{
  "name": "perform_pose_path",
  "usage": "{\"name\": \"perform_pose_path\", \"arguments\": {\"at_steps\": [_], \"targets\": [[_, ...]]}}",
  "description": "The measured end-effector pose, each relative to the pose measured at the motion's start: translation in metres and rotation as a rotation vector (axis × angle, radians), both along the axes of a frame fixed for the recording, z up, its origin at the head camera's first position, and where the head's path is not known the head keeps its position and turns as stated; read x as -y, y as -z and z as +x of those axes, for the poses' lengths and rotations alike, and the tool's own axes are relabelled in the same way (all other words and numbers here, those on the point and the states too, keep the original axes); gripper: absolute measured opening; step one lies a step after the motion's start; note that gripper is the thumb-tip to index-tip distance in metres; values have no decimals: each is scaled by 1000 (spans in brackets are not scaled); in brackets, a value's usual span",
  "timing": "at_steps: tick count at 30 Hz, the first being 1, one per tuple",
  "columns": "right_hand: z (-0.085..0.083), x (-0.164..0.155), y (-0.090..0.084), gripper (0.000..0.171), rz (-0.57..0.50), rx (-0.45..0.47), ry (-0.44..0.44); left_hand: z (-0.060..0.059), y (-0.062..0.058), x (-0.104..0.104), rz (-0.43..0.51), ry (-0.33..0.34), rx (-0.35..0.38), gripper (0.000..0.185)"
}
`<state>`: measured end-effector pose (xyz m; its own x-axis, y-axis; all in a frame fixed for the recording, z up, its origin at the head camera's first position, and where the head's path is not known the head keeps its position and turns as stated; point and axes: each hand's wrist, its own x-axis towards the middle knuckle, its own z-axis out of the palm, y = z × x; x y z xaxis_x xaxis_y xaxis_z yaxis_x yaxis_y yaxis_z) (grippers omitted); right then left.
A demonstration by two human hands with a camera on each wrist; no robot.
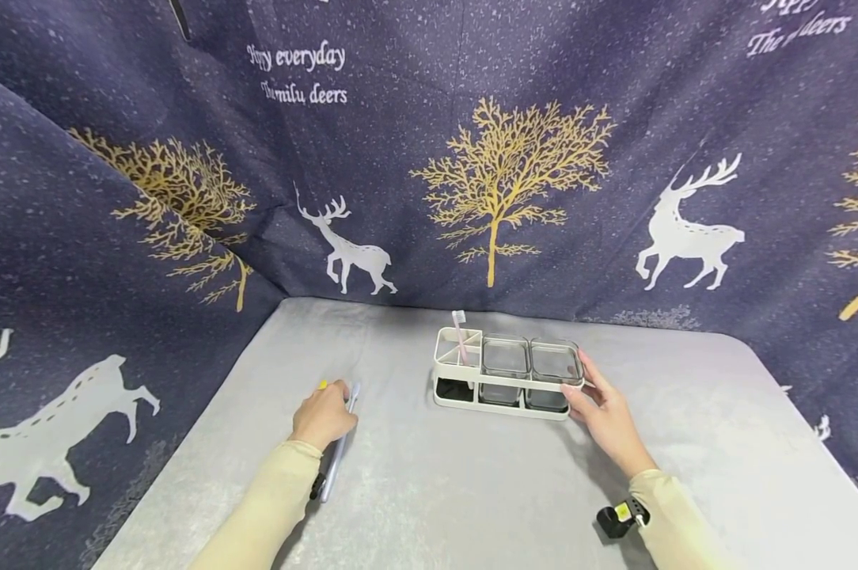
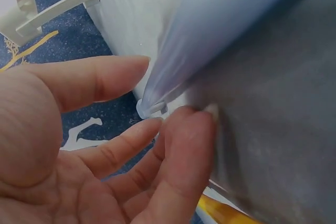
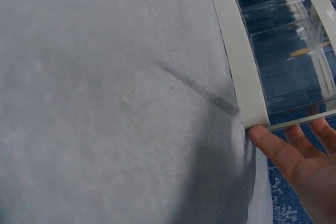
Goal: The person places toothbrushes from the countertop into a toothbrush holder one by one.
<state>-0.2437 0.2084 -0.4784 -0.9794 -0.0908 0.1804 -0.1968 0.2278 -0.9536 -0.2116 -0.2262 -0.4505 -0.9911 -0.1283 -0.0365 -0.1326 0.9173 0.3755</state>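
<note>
Our left hand (image 1: 322,416) hides most of the pale blue toothbrush (image 1: 338,455), fingers (image 2: 105,80) curled round it. Our right hand (image 1: 603,416) touches the white rack (image 1: 457,396) holding clear square cups (image 1: 556,362) with straight, loosely spread fingers (image 3: 273,148); its fingertips are cut off

Head cam sat high, looked forward and down over the whole desk (image 1: 429,491), white rack (image 1: 465,396) near 12 o'clock. Left wrist cam sat very close to the left hand (image 2: 79,150), facing a blurred blue tube (image 2: 210,40), rack corner at 11 o'clock. Right wrist cam hugged the desk, rack rim (image 3: 239,72) at 2 o'clock. All three shared rack and desk.
</note>
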Motion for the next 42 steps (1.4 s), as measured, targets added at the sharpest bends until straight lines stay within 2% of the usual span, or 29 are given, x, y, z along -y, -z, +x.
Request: {"name": "perform_pose_path", "arguments": {"at_steps": [12, 18, 26, 36, 42], "targets": [[0, 1, 0, 72, 5, -5, 0, 1, 3, 0, 22, 2, 17, 22], [1, 2, 0, 72, 2, -3, 1, 0, 5, -2, 76, -19, 39, 20], [1, 2, 1, 72, -4, -3, 1, -1, 6, -2, 92, -18, 52, 19], [1, 1, -1, 72, 3, -7, -16, 0, -1, -4, 141, -4, 23, 14], [1, 0, -1, 72, 0, -17, -22, -1, -8, -4, 184, 3, 19, 27]]}}
